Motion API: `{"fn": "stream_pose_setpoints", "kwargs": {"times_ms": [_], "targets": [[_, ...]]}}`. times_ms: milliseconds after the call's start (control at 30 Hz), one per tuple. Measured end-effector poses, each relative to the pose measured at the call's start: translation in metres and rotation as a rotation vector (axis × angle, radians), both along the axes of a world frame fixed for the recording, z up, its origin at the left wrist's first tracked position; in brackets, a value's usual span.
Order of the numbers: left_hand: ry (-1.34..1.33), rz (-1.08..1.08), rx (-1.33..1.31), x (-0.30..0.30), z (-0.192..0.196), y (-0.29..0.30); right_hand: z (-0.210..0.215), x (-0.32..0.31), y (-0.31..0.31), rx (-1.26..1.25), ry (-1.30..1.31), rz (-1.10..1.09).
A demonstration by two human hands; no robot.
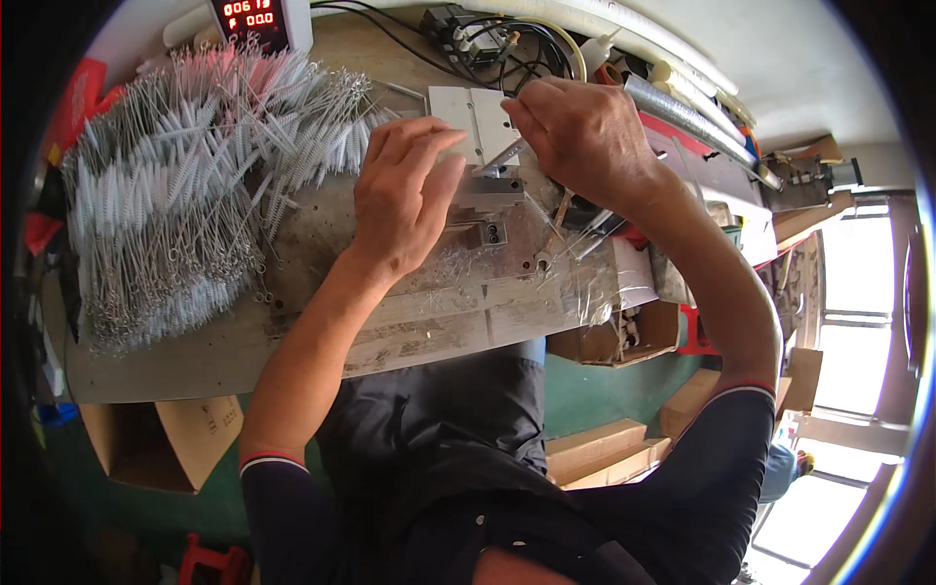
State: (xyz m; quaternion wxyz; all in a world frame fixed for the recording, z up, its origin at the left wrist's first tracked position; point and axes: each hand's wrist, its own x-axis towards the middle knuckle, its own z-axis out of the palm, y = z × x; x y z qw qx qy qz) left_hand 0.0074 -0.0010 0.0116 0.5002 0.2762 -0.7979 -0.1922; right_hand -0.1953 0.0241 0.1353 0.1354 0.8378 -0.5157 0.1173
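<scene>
My left hand [402,195] is raised left of a steel block fixture [490,193], its fingers bent and its thumb held apart from them. Nothing shows between them. Above and right of the fixture is my right hand [590,136], closed with its fingertips pressed together; what they grip is hidden. A thin metal rod [504,156] slants up from the fixture toward the underside of the right hand; I cannot tell if the two touch. A small block with two dark screw holes [493,233] sits on the near side of the fixture.
Many wire-handled white bristle brushes [166,205] are heaped at left, before a red digital display [252,19]. White plates [458,102] lie behind the fixture. A wrench [552,244] and thin tools lie at right. Cables [468,44] run along the back. Cardboard boxes [161,439] stand below.
</scene>
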Motion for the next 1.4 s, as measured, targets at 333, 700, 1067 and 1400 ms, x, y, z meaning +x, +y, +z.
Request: {"fn": "stream_pose_setpoints", "kwargs": {"times_ms": [333, 700, 1067, 1400], "targets": [[-0.075, -0.342, 0.372, -0.045, 0.049, -0.013, -0.02, -0.023, -0.002, -0.36, -0.04, 0.099], [-0.084, -0.508, 0.635, -0.066, 0.036, -0.03, -0.02, -0.025, -0.003, -0.356, -0.045, 0.184], [-0.314, -0.619, 0.672, -0.078, 0.049, -0.032, -0.013, -0.024, -0.002, -0.321, 0.002, 0.165], [0.074, -0.63, 0.415, -0.08, 0.034, -0.049, -0.012, -0.032, -0.001, -0.268, -0.033, 0.192]]}}
